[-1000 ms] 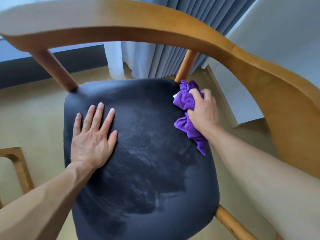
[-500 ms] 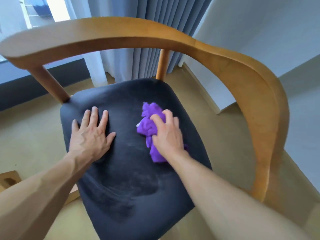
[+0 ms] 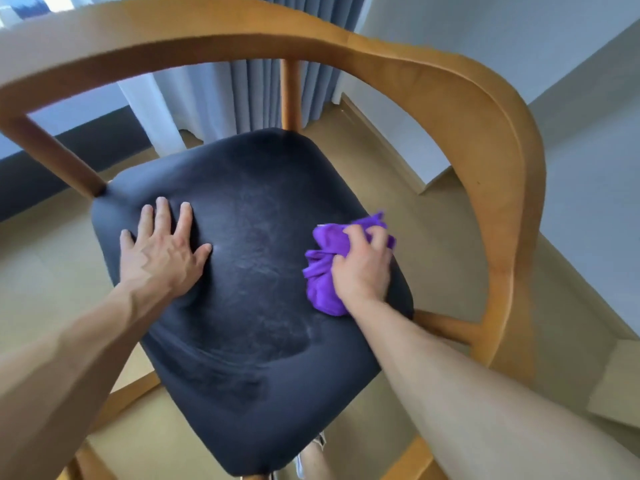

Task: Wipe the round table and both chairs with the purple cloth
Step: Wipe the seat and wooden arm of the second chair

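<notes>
A wooden chair with a curved backrest (image 3: 433, 77) and a black padded seat (image 3: 256, 271) fills the view. My right hand (image 3: 362, 268) grips the bunched purple cloth (image 3: 323, 271) and presses it on the seat's right edge. My left hand (image 3: 162, 254) lies flat on the seat's left part, fingers spread. Faint wipe streaks show across the middle of the seat. The round table is not in view.
Grey and white curtains (image 3: 242, 95) hang behind the chair. A white wall (image 3: 519, 39) stands to the right, with a baseboard along the tan floor (image 3: 433, 209). The chair's wooden legs and rails reach out below the seat.
My right hand has slid the cloth from the seat's middle back to its right edge. My left hand has stayed flat on the seat. The view has shifted slightly.
</notes>
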Motion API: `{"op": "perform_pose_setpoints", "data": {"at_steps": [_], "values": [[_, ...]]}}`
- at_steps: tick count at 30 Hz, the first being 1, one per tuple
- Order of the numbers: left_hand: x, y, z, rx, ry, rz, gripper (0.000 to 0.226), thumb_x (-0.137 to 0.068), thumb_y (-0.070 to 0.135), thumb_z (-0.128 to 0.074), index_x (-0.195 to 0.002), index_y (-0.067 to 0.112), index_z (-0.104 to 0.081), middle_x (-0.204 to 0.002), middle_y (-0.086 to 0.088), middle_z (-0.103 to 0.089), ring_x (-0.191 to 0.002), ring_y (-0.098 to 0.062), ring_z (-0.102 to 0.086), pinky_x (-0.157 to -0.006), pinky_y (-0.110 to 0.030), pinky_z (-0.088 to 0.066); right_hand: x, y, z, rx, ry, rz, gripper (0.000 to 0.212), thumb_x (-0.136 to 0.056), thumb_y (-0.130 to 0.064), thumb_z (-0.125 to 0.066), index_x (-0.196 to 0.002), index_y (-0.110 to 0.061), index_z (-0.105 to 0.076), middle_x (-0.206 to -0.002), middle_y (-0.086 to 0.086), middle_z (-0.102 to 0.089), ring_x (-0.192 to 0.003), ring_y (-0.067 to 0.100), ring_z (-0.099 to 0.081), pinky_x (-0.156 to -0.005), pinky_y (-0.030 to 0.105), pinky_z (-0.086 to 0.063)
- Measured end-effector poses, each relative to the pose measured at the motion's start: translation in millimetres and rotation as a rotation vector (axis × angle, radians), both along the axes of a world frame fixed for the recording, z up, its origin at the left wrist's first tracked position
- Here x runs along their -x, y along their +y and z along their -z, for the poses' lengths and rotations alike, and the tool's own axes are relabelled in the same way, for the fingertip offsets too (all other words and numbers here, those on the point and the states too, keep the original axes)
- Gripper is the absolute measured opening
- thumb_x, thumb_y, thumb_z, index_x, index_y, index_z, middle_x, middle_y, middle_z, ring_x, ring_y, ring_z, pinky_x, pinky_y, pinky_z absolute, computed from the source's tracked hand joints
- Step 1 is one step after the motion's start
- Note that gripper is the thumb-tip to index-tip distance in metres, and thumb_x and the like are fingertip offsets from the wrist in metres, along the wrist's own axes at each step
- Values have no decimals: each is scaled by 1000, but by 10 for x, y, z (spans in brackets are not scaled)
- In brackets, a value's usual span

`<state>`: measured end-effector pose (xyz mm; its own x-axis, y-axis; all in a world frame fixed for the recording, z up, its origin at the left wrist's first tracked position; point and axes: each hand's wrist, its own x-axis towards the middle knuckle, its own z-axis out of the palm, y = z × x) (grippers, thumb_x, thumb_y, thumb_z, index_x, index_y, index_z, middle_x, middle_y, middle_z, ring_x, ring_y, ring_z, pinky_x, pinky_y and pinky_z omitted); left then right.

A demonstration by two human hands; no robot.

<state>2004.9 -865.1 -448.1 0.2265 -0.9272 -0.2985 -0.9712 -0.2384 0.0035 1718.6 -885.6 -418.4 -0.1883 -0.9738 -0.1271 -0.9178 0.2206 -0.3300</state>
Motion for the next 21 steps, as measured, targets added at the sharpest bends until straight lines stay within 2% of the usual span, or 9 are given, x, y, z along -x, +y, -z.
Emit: {"op": "perform_pose_setpoints", "data": {"at_steps": [5, 9, 11, 13, 15, 17, 21], "values": [[20, -40, -75, -23, 18, -11, 78, -95, 61, -38, -157, 22, -12, -164, -12, -6, -150, -29, -6, -112, -59, -28, -569, 353, -41, -21, -151, -355, 42, -79, -12, -65, -116, -27, -55, -141, 0, -31, -112, 30, -42, -80, 42, -50], [23, -47, -55, 7, 33, -12, 77, -93, 61, -43, -155, 22, -17, -163, -13, -10, -149, -29, -9, -110, -60, -29, -114, 167, -102, -19, 8, -470, 43, -82, -7, -59, -118, -29, -50, -140, 1, -30, -111, 30, -39, -77, 44, -48], [20, -53, -38, 6, 35, -19, 77, -93, 62, -43, -155, 23, -17, -163, -12, -10, -149, -28, -10, -109, -61, -29, 231, 53, -106, -14, 106, -347, 43, -86, -8, -55, -122, -29, -45, -142, 4, -31, -115, 32, -40, -80, 47, -48], [9, -59, -6, -5, 32, -26, 78, -93, 64, -41, -155, 25, -15, -164, -10, -8, -150, -27, -8, -110, -62, -27, 510, -1, -81, -60, 170, -107, 46, -89, -11, -56, -129, -29, -41, -146, 7, -30, -122, 35, -41, -90, 48, -48], [-4, -58, 13, -9, 24, -37, 78, -92, 66, -39, -155, 28, -12, -165, -7, -6, -151, -25, -6, -110, -62, -27, 622, 16, -81, -189, 134, 231, 55, -87, -15, -59, -135, -29, -36, -147, 12, -27, -125, 37, -40, -95, 47, -46], [-6, -57, 24, -7, 23, -38, 78, -92, 66, -38, -155, 28, -12, -165, -7, -6, -151, -25, -6, -111, -61, -28, 584, 129, -90, -311, 77, 485, 61, -85, -19, -61, -137, -26, -31, -146, 16, -24, -124, 40, -40, -90, 45, -45], [15, -74, -17, -45, 23, -32, 78, -93, 64, -39, -156, 27, -12, -164, -9, -6, -150, -27, -7, -112, -61, -27, 145, 449, -182, -349, 10, 492, 61, -85, -30, -64, -134, -22, -29, -141, 17, -24, -114, 42, -47, -73, 37, -40]]}}
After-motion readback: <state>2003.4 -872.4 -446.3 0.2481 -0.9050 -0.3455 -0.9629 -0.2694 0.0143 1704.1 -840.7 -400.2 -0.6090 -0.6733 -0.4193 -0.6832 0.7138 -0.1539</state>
